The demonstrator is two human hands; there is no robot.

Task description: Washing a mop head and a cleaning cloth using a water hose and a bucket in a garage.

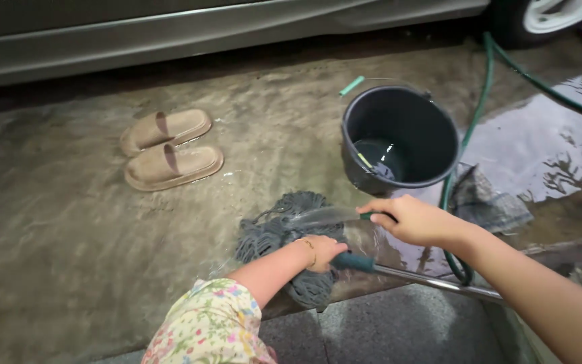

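Observation:
My left hand (319,252), in a floral sleeve, grips the grey string mop head (279,236) where it meets the teal collar of the metal mop handle (432,281). My right hand (412,219) is closed around the end of a green hose (469,128), and water streams from it onto the mop strands. The mop lies on wet concrete at the edge of a step.
A dark bucket (399,138) with a little water stands just beyond my hands. A pair of tan slippers (170,149) lies to the left. A car's side (170,34) and wheel (547,17) run along the top. A grey rag (490,202) and a puddle lie at right.

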